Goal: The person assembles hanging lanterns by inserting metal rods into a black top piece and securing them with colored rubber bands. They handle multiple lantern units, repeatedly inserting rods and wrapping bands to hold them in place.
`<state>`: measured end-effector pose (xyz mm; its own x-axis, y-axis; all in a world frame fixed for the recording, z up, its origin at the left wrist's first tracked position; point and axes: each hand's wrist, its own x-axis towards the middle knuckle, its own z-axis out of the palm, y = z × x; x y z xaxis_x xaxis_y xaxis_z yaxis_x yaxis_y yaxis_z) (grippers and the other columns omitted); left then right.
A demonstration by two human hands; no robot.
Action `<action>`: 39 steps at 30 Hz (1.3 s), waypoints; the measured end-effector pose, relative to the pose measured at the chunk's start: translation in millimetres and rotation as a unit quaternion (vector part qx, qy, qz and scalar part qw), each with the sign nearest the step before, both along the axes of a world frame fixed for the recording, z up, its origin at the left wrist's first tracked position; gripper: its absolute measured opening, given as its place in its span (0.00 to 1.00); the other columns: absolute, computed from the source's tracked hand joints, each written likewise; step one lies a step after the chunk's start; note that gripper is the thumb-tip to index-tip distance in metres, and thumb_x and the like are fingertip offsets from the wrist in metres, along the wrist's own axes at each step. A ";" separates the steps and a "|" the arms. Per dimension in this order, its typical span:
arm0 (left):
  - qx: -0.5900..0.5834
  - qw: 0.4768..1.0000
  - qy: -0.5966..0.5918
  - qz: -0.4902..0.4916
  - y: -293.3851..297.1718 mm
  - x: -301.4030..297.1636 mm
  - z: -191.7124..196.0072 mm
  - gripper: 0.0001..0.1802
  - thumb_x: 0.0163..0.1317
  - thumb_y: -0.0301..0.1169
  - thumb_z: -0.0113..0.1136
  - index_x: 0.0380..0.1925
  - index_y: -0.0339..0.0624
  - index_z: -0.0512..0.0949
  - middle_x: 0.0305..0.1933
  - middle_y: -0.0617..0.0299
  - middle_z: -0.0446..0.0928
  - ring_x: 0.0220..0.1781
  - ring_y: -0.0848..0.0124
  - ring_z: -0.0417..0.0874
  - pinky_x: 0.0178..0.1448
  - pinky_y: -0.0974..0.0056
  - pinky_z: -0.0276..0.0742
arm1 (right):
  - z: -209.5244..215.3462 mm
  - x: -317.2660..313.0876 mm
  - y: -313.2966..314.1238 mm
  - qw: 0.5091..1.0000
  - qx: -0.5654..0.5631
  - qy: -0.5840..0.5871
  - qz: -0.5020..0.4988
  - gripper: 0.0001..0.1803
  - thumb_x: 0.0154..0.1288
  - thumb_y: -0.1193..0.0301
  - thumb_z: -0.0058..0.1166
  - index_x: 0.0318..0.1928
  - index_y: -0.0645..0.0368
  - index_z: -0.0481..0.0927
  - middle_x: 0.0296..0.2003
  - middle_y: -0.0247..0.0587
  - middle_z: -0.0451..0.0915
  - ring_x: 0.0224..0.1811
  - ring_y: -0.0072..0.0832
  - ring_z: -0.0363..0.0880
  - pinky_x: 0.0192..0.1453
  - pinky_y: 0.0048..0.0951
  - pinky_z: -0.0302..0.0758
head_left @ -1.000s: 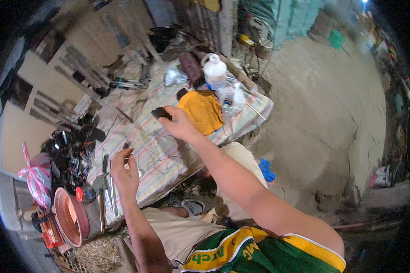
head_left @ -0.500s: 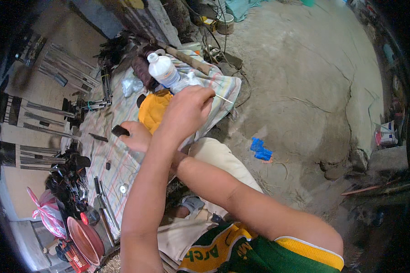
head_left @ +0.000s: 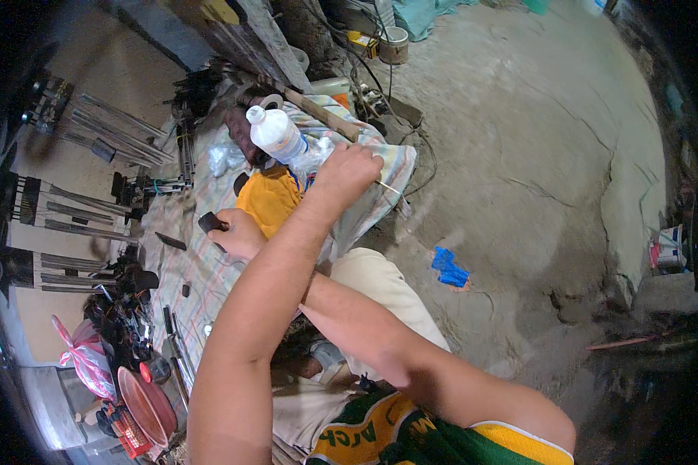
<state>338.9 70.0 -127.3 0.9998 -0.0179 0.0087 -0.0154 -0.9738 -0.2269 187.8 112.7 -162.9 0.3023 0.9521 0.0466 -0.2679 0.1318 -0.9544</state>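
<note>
My forearms cross over each other, the left one on top. My left hand is closed at the far right edge of the cloth, beside a plastic bag. A thin pale stick pokes out from its fingers, pointing right. My right hand, on the left, grips a small black block-shaped piece between thumb and fingers. Right by it lies a yellow cloth. Beyond that stands a white plastic bottle with a blue-edged label, next to a crumpled clear plastic bag.
A striped cloth covers the work surface, with a dark flat piece on it. Metal rods and black parts line the left side. A reddish basin sits lower left. Blue scrap lies on the earthen floor at right.
My left hand has shifted a little to the right with the stick, and less of the stick shows. My right hand keeps the black piece. The whole view has shifted slightly.
</note>
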 end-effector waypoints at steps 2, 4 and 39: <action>-0.001 1.000 -0.001 -0.015 0.3 -0.3 1.8 0.08 0.57 0.27 0.55 0.35 0.44 0.82 0.42 0.53 0.83 0.50 0.59 0.83 0.53 0.55 0.74 | -0.8 2.5 0.1 0.999 0.041 -0.016 -0.016 0.13 0.58 0.73 0.62 0.42 0.67 0.82 0.28 0.39 0.81 0.28 0.24 0.77 0.33 0.30 0.74; 0.013 1.000 0.005 -0.026 1.0 -0.3 4.8 0.08 0.57 0.28 0.55 0.35 0.42 0.82 0.42 0.53 0.83 0.49 0.59 0.84 0.53 0.55 0.74 | -0.1 5.4 -1.3 0.999 0.039 -0.020 -0.013 0.13 0.58 0.72 0.62 0.41 0.67 0.82 0.28 0.40 0.82 0.29 0.24 0.77 0.35 0.31 0.74; -0.708 0.318 -0.630 0.042 -72.1 -308.4 116.1 0.20 0.61 0.19 0.58 0.55 0.26 0.74 0.43 0.50 0.81 0.39 0.61 0.84 0.47 0.60 0.81 | 40.9 8.9 -49.3 0.986 0.080 0.047 0.139 0.17 0.67 0.70 0.60 0.52 0.66 0.78 0.41 0.37 0.82 0.38 0.21 0.80 0.41 0.24 0.80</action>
<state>30.5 -2.2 -11.2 0.1844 0.9209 0.3434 -0.7402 -0.0997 0.6649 196.6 63.4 -122.1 0.0403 0.9815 0.1869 -0.4015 0.1872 -0.8965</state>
